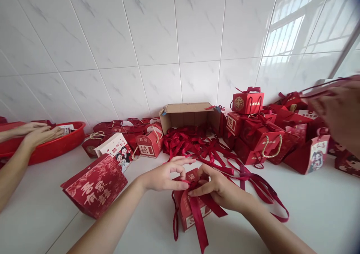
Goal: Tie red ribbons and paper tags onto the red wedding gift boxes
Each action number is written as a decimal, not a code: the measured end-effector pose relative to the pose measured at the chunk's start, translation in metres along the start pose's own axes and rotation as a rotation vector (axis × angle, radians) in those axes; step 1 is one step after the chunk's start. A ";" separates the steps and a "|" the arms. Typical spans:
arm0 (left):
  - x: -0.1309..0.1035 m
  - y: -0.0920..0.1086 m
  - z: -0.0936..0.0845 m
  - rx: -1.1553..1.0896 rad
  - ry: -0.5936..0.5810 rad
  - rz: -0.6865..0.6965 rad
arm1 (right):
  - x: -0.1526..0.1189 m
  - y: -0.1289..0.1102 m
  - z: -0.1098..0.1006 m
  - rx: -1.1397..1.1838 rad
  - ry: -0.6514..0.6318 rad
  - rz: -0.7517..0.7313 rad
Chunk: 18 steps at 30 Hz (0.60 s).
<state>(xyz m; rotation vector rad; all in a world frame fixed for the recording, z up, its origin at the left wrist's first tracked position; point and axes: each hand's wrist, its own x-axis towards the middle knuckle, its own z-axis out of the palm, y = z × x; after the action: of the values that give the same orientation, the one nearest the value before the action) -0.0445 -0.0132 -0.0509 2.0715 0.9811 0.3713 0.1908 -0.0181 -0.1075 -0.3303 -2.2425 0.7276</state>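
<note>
A small red gift box [185,205] stands on the white table in front of me, with a dark red cord handle hanging at its left side. Across its top lies a red ribbon [199,224], its tails draping down the front. My left hand [168,174] pinches the ribbon at the top of the box between thumb and a finger, its other fingers raised. From the right, my right hand [218,188] grips the ribbon close to the same spot, fingers bent. The ribbon between the fingertips is partly hidden.
Behind the box, loose red ribbons [185,141] spill from a cardboard box [189,113]. A large red box [97,184] lies left; stacked gift boxes [254,134] stand right. Another person's hands [39,134] are over a red basin [56,149]; a blurred hand [337,107] is at far right.
</note>
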 end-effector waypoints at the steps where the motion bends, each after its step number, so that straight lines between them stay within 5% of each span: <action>1: 0.000 -0.002 0.000 -0.024 0.010 0.000 | 0.000 0.001 0.000 0.002 0.002 -0.003; 12: -0.004 -0.003 0.015 -0.286 0.097 0.060 | -0.005 0.006 0.003 0.081 -0.013 0.074; 18: 0.002 0.000 0.037 -0.323 0.283 0.045 | -0.005 0.005 0.001 0.027 0.011 0.072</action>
<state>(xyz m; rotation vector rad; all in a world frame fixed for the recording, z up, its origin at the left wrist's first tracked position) -0.0228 -0.0315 -0.0744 1.7788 0.9650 0.8092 0.1935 -0.0163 -0.1136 -0.4023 -2.2185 0.7911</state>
